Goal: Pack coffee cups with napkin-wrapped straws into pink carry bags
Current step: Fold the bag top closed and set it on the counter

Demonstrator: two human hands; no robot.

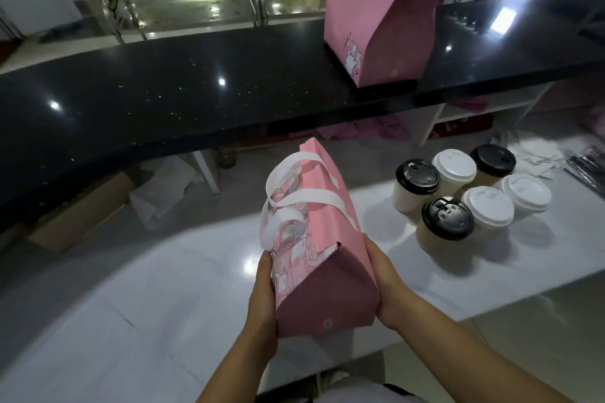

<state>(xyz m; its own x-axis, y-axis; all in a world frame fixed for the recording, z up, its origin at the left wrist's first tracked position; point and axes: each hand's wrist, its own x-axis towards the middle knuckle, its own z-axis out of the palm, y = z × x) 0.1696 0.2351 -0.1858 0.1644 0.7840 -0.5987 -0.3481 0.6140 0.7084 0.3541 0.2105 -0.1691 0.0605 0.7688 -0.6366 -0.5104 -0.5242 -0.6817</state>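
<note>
The far bag (pixel 376 20) on the black counter (pixel 163 91) is cut off by the top edge. The held bag (pixel 324 275) hides part of the left hand (pixel 262 298) and the right hand (pixel 386 285) (its contents unseen too). Dark packets (pixel 589 167) at the desk's (pixel 163 304) right edge are blurred.

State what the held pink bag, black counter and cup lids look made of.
The held pink bag looks like matte paper, given sharp folded creases. The black counter seems polished stone: speckles, mirror glints. The cup lids look moulded plastic: raised rims, faint sheen.
</note>
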